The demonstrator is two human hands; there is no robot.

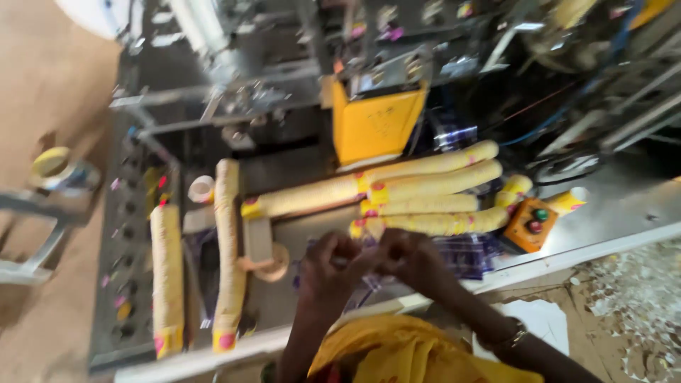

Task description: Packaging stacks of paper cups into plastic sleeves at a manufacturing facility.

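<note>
Near the bottom edge of the head view, the person's left hand [332,262] and right hand [406,257] meet knuckle to knuckle over the metal worktable [624,195], both curled tightly, fingers pinched on something small between them; blur hides what it is. Beneath and just right of the hands lies a heap of clear printed wrapping film [468,254], touching the right hand's side. Just beyond the hands, a stack of long tan paper-wrapped rolls [425,191] with yellow and pink end bands lies across the table, running left to right, the nearest one almost touching the knuckles. Two more of these rolls [228,255] lie lengthwise at the left, well apart from the hands, with a small roll of tape [201,189] at their far end. Right of the stack sits an orange control box [530,225] with a green and a red button. Farther off stands a yellow machine housing [374,125]. A yellow garment [397,354] covers the person's lap at the near edge.
</note>
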